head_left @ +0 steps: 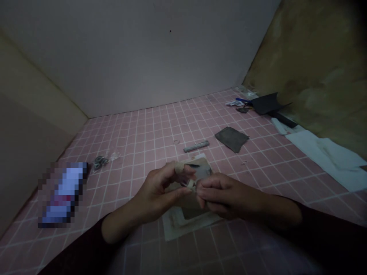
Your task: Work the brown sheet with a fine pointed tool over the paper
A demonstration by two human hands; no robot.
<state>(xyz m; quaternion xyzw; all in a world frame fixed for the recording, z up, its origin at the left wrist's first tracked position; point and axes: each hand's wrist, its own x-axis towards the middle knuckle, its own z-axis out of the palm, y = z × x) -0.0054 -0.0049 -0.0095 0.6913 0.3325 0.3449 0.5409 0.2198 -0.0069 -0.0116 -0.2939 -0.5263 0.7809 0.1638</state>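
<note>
Both my hands meet over a white sheet of paper (pixel 169 229) on the pink checked surface. My left hand (pixel 162 191) pinches a small pale piece (pixel 190 184) between thumb and fingers; one of its fingers wears a beige wrap (pixel 179 167). Close against that piece, my right hand (pixel 219 191) has its fingers closed, but what they grip is mostly hidden. Beneath the hands lies a brownish flat sheet (pixel 186 202) on the paper. A blurred, whitish translucent patch (pixel 203 172) shows behind the fingers; its kind cannot be made out.
Beyond my hands lie a grey rod-like tube (pixel 196 146), a thin pale ring (pixel 176 141) and dark grey squares (pixel 231 139) resembling sandpaper. At left are a blurred-out phone (pixel 64 194) and a clear bag of dark rings (pixel 100 162). White papers (pixel 323 152) and a black curved sheet (pixel 268 104) line the right wall.
</note>
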